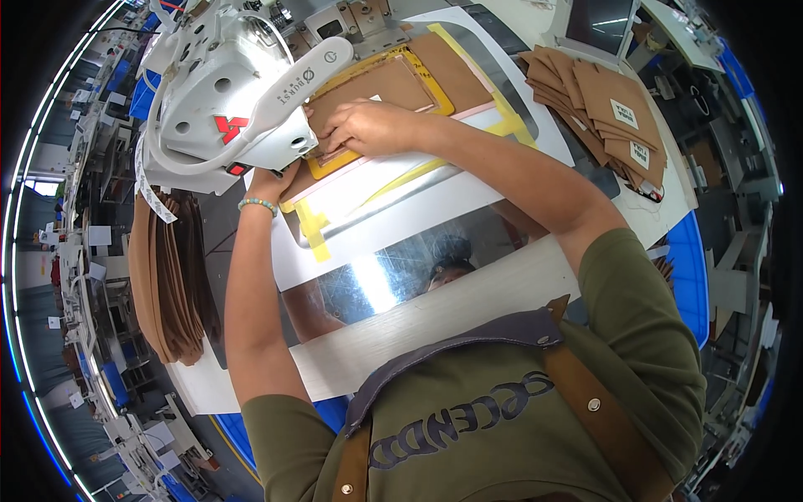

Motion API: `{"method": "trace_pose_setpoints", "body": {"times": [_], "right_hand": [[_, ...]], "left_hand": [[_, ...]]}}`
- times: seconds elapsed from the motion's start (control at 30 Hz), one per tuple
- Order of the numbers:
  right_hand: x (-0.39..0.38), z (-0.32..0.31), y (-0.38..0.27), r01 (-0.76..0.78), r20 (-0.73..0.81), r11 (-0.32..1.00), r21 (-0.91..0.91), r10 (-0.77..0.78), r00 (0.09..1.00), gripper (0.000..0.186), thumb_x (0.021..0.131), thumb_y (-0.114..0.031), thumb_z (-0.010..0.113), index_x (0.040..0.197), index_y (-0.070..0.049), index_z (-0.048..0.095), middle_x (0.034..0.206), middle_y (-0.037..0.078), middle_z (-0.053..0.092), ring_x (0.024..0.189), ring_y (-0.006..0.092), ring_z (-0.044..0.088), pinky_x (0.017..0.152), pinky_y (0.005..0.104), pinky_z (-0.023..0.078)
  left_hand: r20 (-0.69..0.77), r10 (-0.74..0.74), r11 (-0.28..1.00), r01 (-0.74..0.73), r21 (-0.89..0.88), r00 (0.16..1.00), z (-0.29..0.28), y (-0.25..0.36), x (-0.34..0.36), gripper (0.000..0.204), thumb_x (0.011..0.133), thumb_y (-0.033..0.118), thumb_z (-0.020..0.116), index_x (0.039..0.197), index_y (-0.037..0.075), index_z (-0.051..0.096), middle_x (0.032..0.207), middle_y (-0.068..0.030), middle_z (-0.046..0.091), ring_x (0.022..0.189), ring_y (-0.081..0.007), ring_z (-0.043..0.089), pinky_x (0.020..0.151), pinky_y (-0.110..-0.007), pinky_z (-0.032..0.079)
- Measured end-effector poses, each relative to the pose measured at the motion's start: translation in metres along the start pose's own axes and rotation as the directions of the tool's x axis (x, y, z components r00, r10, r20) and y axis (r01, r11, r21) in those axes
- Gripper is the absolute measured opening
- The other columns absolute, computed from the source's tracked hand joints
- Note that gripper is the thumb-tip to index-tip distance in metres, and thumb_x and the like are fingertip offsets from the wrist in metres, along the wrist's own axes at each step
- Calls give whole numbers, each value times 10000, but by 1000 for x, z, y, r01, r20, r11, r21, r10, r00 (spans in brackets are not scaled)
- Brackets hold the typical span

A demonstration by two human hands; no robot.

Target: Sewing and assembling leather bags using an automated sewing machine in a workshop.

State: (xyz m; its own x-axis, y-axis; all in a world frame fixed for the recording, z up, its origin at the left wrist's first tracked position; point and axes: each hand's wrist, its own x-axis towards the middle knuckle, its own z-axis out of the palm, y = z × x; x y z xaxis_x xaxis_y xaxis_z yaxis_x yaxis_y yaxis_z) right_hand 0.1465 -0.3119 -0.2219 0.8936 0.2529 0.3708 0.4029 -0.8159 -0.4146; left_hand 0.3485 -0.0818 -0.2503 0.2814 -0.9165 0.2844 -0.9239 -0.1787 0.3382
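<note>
My right hand (368, 128) rests over a brown fabric piece (393, 86) inside a yellow frame (439, 99), near the frame's front edge. Its fingers are bent, slightly apart, with the tips down on the work. My left hand (280, 180) reaches under the white sewing machine head (222, 92), which hides its fingers; a beaded bracelet (258, 203) circles that wrist. Beneath the frame lies a larger brown panel (460, 74) on a clear template edged with yellow tape (311, 224). A small white label (375, 98) shows beside the right hand.
Brown fabric pieces with white labels (615, 109) are piled at the right, near a screen (598, 25). More brown pieces (163, 284) hang over the table's left edge. A shiny metal plate (401, 268) lies in front. Blue bins (690, 276) stand below the table.
</note>
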Motion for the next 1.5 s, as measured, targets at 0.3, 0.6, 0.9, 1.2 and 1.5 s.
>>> {"method": "trace_pose_setpoints", "body": {"times": [0.3, 0.6, 0.9, 1.2, 1.5], "right_hand": [[4, -14, -10, -130, 136, 988, 79, 119, 984, 342, 952, -69, 592, 1189, -130, 831, 1371, 59, 722, 1335, 302, 603, 1179, 446, 456], [14, 0, -9, -112, 50, 990, -80, 116, 992, 398, 960, -55, 574, 1295, -73, 788, 1536, 117, 621, 1425, 323, 521, 1227, 440, 431], [0, -11, -14, -18, 72, 1000, -19, 20, 997, 373, 938, -81, 575, 1211, -118, 827, 1438, 75, 699, 1357, 311, 574, 1178, 430, 479], [-10, -30, -36, -92, 224, 992, 88, 70, 972, 267, 971, -71, 598, 1144, -70, 803, 1446, 115, 694, 1365, 313, 588, 1160, 426, 486], [-89, -91, -37, -219, 90, 949, -227, 244, 966, 255, 1006, -107, 644, 1220, -70, 778, 1342, 76, 736, 1245, 270, 633, 1095, 414, 514]], "left_hand": [[7, -83, 971, 82, -224, 997, 12, -11, 5, 446, 979, 86, 692, 1421, 46, 641, 1420, -176, 687, 1337, -353, 623, 1137, -405, 480], [-145, -214, 972, 195, -135, 966, 5, -25, -36, 374, 964, 92, 697, 1317, -30, 687, 1291, -224, 733, 1210, -337, 696, 1044, -388, 525], [-197, -385, 889, 305, -342, 901, -32, 28, -68, 324, 1022, 142, 653, 1263, -69, 702, 1255, -209, 735, 1149, -339, 708, 998, -371, 529], [-84, -277, 924, 242, -295, 957, -58, 75, -97, 298, 1070, 129, 612, 1317, 7, 727, 1361, -180, 709, 1314, -312, 639, 1160, -402, 453], [-96, -174, 973, 156, -169, 980, -51, 124, -93, 271, 1034, 77, 642, 1281, 40, 746, 1393, -136, 707, 1347, -332, 620, 1160, -426, 462]]}}
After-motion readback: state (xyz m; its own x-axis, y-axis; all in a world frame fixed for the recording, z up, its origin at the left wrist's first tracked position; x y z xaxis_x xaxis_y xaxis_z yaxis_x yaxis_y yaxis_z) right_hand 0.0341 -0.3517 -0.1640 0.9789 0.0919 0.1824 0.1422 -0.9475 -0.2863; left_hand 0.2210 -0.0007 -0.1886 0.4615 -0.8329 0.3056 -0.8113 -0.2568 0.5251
